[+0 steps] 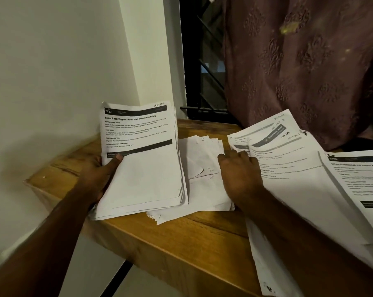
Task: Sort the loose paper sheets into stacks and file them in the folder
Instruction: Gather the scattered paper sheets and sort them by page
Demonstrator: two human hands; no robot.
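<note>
My left hand (99, 174) grips a thick stack of printed sheets (147, 174) by its left edge, thumb on top; the top page is headed "Shoe Rack Organization and Insole Cleaning". The stack is tilted up, with its near edge on the wooden table (181, 239). A flat pile of blank-side-up sheets (202, 168) lies in the middle. My right hand (239, 174) rests palm down where that pile meets a fanned spread of printed sheets (288, 168) on the right. No folder is in view.
A white wall (52, 82) closes the left side and back corner. A mauve patterned curtain (310, 61) hangs behind the table at right, beside a dark window with a grille (202, 71). More printed pages (357, 179) overhang the table's right front.
</note>
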